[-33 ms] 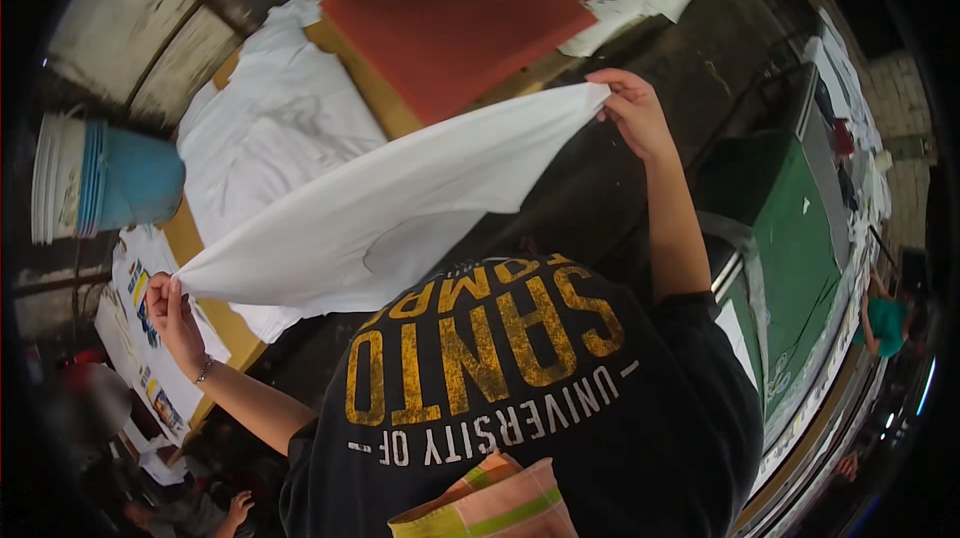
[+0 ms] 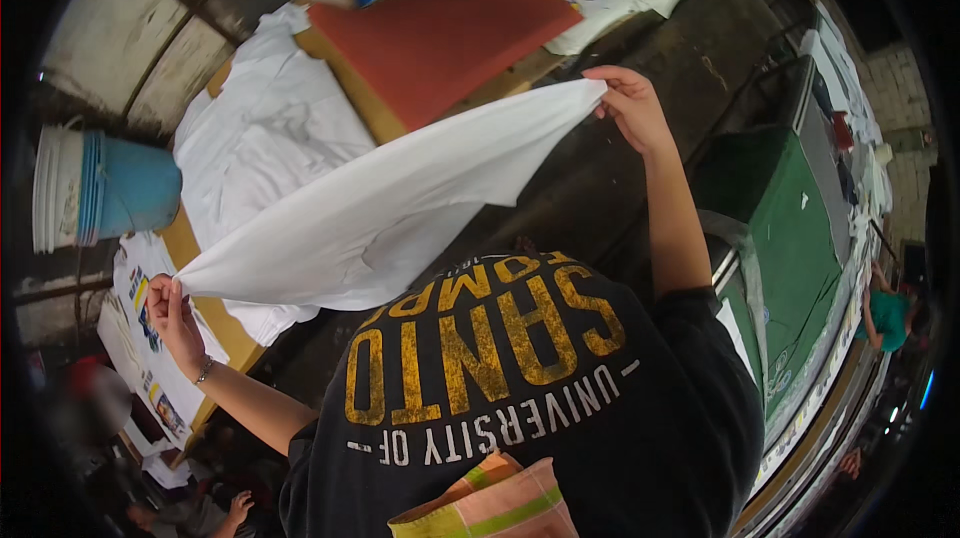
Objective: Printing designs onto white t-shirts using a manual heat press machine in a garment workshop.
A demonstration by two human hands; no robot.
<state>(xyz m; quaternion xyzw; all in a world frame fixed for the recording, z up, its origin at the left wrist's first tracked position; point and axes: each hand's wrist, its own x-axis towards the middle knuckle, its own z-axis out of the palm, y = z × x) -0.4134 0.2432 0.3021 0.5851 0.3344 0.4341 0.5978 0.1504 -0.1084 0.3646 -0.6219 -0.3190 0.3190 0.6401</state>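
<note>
A white shirt [image 2: 400, 203] is held stretched in the air above a black printed shirt [image 2: 520, 388], one corner pinched by the left hand [image 2: 172, 313] and the other by the right hand [image 2: 630, 103], with white shirts [image 2: 265, 128] and a red board [image 2: 440, 33] lying beyond.
</note>
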